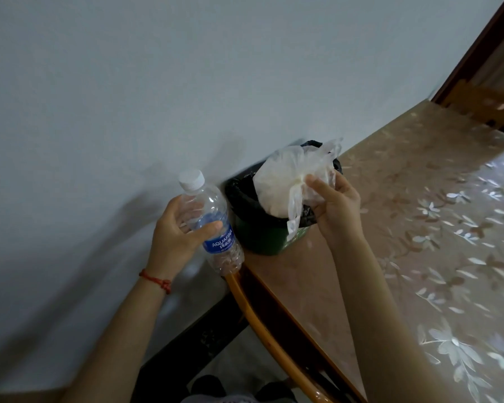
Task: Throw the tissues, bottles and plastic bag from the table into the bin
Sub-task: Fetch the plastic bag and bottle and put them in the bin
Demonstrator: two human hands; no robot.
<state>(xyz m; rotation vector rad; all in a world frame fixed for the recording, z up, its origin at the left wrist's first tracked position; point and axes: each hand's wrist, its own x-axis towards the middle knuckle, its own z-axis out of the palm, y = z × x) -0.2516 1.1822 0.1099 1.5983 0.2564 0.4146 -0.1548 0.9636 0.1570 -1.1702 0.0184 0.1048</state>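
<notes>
Clear, ribbed plastic is catching the light on the empty bottle (pixel 211 219), white-capped and blue-labelled, which the left hand (pixel 178 231) is gripping around its middle, tilted, just left of the bin (pixel 262 228). Crinkled, translucent white film is bunching where the right hand (pixel 336 206) is pinching the plastic bag (pixel 282 181) directly over the black-lined green bin, standing on the glossy floral table (pixel 405 228).
</notes>
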